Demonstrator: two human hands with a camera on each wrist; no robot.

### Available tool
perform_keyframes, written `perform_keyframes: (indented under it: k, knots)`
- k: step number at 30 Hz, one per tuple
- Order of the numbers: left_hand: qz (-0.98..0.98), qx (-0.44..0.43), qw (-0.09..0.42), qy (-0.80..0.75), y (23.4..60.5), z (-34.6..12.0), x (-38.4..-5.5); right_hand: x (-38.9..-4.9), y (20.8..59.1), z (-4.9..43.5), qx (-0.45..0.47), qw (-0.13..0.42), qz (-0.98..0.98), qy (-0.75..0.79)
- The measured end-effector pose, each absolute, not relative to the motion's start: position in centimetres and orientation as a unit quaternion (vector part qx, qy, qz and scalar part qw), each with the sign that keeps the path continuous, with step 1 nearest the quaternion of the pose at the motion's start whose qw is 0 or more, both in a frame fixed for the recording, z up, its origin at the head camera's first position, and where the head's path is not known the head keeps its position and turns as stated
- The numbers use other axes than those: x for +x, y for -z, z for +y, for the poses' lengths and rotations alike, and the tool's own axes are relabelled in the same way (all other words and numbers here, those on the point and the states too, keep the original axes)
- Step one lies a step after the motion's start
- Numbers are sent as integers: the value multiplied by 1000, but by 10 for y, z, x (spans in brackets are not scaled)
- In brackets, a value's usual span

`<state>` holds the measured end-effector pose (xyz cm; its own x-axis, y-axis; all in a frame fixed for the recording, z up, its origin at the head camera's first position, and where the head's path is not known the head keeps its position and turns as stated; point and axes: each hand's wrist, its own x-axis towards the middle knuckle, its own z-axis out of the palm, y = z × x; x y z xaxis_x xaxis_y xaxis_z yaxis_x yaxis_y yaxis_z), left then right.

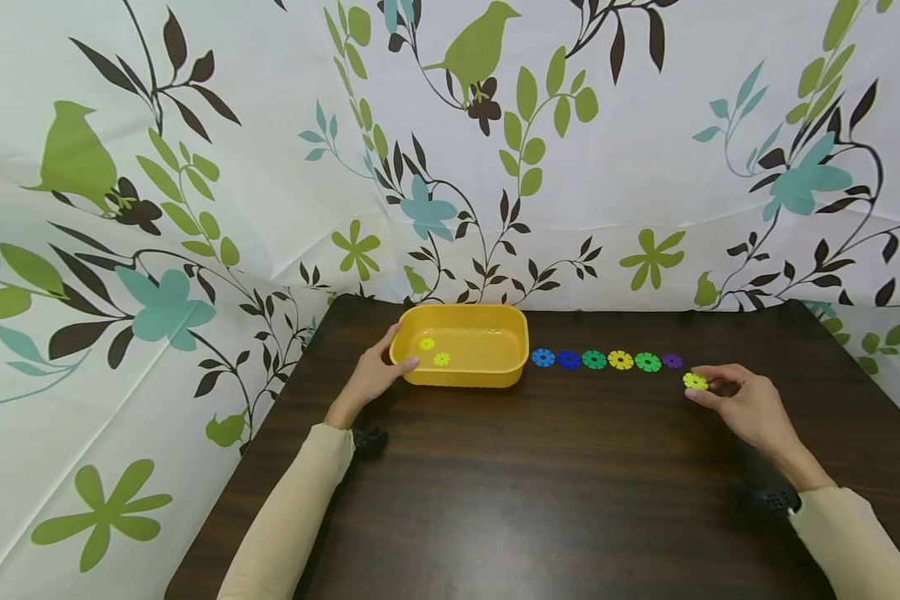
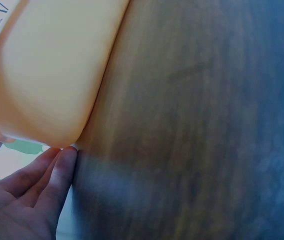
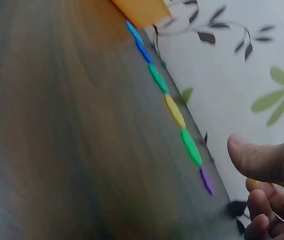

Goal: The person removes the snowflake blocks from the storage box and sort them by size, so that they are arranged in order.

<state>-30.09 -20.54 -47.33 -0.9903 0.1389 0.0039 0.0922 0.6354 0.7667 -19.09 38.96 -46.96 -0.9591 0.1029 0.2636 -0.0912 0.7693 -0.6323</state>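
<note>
My left hand (image 1: 371, 375) grips the left end of a yellow plastic tub (image 1: 465, 380), thumb over the rim and fingers along the outer wall. Two yellow-green notched discs lie inside, toward the tub's left. Between thumb and fingers, my right hand (image 1: 753, 408) pinches another yellow-green notched disc (image 1: 695, 381), just right of and nearer than the row's end. That row runs rightward from the tub: a light blue disc (image 1: 543, 357), a dark blue disc (image 1: 568, 360), a green disc (image 1: 594, 360), a yellow disc (image 1: 621, 360), another green disc (image 1: 648, 362) and a smaller purple disc (image 1: 672, 361).
Everything stands on a dark wood-grain table (image 1: 487, 483). Behind it and at the left hangs a white cloth (image 1: 270, 200) printed with birds, leaves and flowers. The tub and row lie near the table's back edge. Each wrist wears a black strapped device.
</note>
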Motion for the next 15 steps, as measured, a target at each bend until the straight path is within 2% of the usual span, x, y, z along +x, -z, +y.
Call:
perform_keyframes:
  k: [5, 15]
  knots:
    - [903, 61, 30, -425, 471, -205, -299, -208, 469, 405, -19, 134, -933, -334]
    - [903, 56, 35, -425, 472, -205, -300, -239, 471, 425, -34, 73, -942, -326]
